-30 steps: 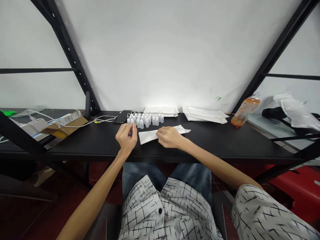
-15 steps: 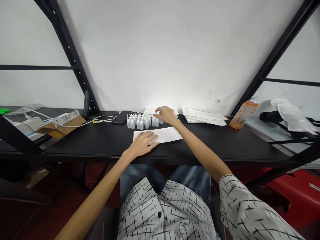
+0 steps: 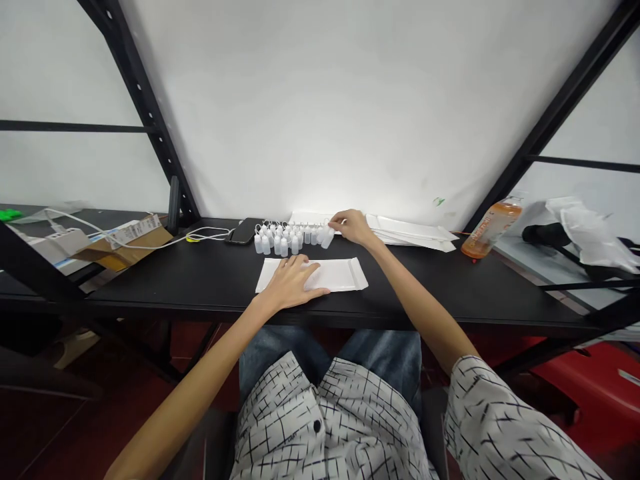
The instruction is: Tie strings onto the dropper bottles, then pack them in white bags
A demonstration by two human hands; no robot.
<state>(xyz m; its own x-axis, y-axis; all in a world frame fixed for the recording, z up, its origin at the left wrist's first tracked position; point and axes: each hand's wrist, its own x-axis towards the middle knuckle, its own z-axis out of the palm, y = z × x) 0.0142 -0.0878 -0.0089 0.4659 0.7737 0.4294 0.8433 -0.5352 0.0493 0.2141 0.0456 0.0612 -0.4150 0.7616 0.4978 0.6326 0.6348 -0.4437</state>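
Observation:
My left hand (image 3: 294,281) lies flat with spread fingers on a white paper envelope (image 3: 340,275) near the desk's front edge. My right hand (image 3: 353,227) pinches the top of a small white plastic bottle (image 3: 327,238), which tilts at the right end of a group of similar bottles. That group of small bottles (image 3: 280,239) stands upright in rows behind the envelope, each with a thin pointed tip. Whether the held bottle still touches the desk I cannot tell.
White envelopes (image 3: 413,231) are piled at the back right. An orange drink bottle (image 3: 493,228) leans farther right. A black phone (image 3: 244,231), a white cable (image 3: 207,234) and a torn cardboard box (image 3: 123,248) lie to the left. Black rack posts (image 3: 150,113) rise at both sides.
My right hand has moved right from above the bottles and now grips one at their right end. The envelope under my left hand lies straighter, and my left fingers are spread wider.

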